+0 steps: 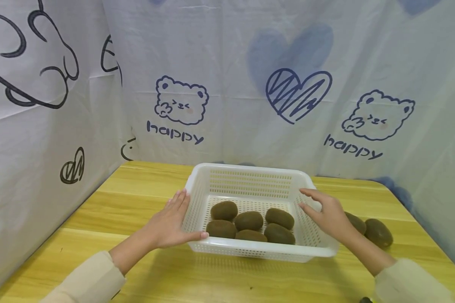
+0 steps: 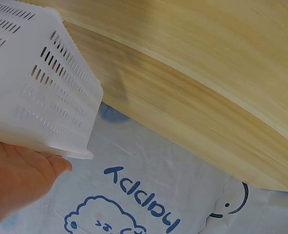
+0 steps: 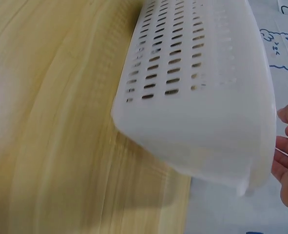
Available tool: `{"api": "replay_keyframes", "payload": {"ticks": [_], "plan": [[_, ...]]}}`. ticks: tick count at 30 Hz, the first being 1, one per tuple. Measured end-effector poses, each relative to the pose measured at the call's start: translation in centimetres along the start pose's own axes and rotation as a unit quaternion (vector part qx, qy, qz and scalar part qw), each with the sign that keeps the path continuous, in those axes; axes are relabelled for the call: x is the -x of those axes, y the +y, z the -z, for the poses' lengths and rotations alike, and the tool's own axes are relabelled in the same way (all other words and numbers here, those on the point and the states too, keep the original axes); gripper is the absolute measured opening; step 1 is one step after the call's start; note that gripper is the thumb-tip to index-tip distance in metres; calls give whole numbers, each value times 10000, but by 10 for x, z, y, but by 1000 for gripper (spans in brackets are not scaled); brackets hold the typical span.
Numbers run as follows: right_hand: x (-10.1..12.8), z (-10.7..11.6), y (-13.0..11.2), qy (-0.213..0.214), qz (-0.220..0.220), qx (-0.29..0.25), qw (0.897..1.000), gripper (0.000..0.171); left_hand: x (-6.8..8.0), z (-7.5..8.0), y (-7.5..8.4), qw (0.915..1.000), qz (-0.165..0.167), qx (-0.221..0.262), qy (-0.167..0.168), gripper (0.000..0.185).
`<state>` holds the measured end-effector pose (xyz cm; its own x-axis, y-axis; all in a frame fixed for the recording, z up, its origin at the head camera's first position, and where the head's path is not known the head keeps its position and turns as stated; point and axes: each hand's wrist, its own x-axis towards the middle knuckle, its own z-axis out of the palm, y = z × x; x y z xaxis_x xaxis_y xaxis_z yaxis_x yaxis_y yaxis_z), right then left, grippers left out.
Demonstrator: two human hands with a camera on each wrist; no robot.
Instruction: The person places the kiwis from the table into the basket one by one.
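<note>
A white perforated plastic basket (image 1: 258, 247) stands on the wooden table between both hands. Several brown kiwis (image 1: 249, 220) lie on its floor, mostly toward the front. My left hand (image 1: 168, 227) rests against the basket's left side with fingers extended, its thumb along the front rim. In the left wrist view that hand (image 2: 24, 178) is at the rim, partly hidden by the basket. Over the right rim is my right hand (image 1: 330, 214), thumb and fingers apart with no kiwi between them. The right wrist view shows its fingers (image 3: 285, 156) beside the rim.
Two more kiwis (image 1: 379, 233) lie on the table right of the basket, one partly behind the right hand. A printed white cloth (image 1: 235, 126) hangs behind and at the sides of the table (image 1: 197, 277). A small dark thing (image 1: 365, 300) shows at the bottom edge.
</note>
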<state>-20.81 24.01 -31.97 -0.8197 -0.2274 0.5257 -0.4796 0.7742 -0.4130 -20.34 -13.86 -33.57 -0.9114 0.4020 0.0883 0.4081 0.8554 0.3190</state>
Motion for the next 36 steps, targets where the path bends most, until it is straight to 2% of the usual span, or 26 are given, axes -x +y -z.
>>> {"api": "replay_keyframes", "payload": {"ticks": [10, 15, 20, 29, 36], "plan": [[16, 12, 16, 469, -18, 76, 9989, 40, -1, 1, 0, 10000, 19, -14, -37, 111], [24, 20, 26, 580, -280, -67, 9979, 39, -1, 1, 0, 10000, 12, -23, -17, 111], [37, 23, 39, 814, -419, 84, 9958, 40, 0, 1, 0, 10000, -3, -21, -6, 111], [52, 26, 68, 630, -1064, 299, 9919, 46, 0, 1, 1, 10000, 13, -19, -11, 111], [60, 26, 85, 586, -1116, 497, 9908, 46, 0, 1, 0, 10000, 4, -15, -12, 111]]}}
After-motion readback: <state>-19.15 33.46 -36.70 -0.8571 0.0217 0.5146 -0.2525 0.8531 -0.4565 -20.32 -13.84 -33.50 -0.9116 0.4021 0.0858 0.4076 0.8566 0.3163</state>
